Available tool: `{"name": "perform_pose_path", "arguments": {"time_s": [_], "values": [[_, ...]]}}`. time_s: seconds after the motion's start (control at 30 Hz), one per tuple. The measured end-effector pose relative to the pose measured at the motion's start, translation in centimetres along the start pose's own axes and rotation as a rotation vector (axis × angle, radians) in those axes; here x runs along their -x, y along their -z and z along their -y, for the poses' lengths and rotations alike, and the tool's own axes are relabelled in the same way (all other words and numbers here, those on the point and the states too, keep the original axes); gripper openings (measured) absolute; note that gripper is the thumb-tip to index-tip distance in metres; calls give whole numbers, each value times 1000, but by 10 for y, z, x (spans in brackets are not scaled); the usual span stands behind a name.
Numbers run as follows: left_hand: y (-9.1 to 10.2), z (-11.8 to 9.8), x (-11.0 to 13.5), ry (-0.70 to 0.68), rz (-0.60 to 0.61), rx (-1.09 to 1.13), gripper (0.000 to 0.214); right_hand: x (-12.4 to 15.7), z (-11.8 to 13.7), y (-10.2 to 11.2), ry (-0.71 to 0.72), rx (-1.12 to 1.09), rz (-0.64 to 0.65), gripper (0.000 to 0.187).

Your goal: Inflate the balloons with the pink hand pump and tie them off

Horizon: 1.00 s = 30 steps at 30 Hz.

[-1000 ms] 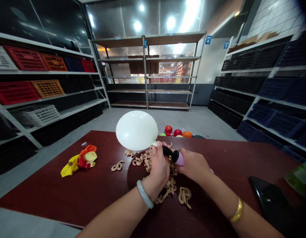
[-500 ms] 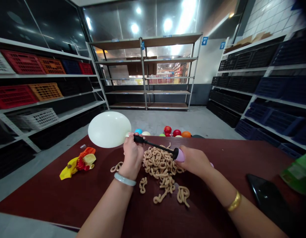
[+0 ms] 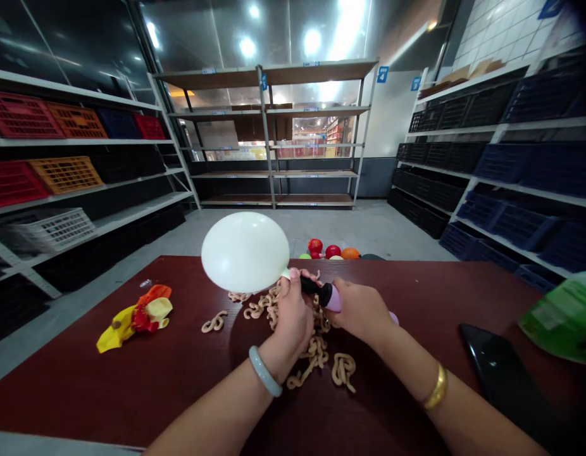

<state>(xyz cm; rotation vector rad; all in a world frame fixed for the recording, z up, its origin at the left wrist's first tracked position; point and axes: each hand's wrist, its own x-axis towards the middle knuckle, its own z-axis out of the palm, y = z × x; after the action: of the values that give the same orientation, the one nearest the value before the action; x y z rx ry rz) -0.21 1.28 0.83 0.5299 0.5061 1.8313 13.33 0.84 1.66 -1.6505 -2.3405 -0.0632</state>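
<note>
A large white balloon (image 3: 245,251), blown up, points leftward from my left hand (image 3: 294,310). That hand is closed around the balloon's neck and the black nozzle end of a hand pump. My right hand (image 3: 362,311) grips the pump's lilac body (image 3: 335,299). Between the hands the black rod is pushed in, so the nozzle and the body sit close together. Under them on the brown table (image 3: 407,392) lies a heap of beige, curled, rope-like pieces (image 3: 316,354), partly hidden by my left hand. One loose curl (image 3: 344,370) lies nearer to me.
Uninflated yellow, red and orange balloons (image 3: 135,316) lie at the table's left. A black phone (image 3: 497,361) and a green bag or pack (image 3: 561,316) are at the right. Several inflated balloons (image 3: 333,251) show beyond the far edge. Shelves with crates (image 3: 65,174) line the sides.
My left hand and the white balloon have moved right toward my right hand. The pump's long black rod has slid into the lilac body. The view has turned slightly right.
</note>
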Motion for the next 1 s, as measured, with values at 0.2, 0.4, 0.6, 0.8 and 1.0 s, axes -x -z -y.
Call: {"name": "perform_pose_path", "arguments": {"time_s": [0.2,0.4,0.6,0.8,1.0], "values": [[-1,-10,-7,-25,-11,-29,25,-2,3,-2,2,-42,-6,29],[22,-49,-56,-115,-114,-20,18,-8,-13,-6,3,-4,12,30],[31,-71,-72,-168,-176,-7,16,-8,-21,-5,20,30,-11,27],[27,-46,-56,-181,-128,14,23,-6,-22,-6,5,74,9,29],[14,-10,-23,-58,-123,23,28,-2,-8,-2,12,18,43,28]]}}
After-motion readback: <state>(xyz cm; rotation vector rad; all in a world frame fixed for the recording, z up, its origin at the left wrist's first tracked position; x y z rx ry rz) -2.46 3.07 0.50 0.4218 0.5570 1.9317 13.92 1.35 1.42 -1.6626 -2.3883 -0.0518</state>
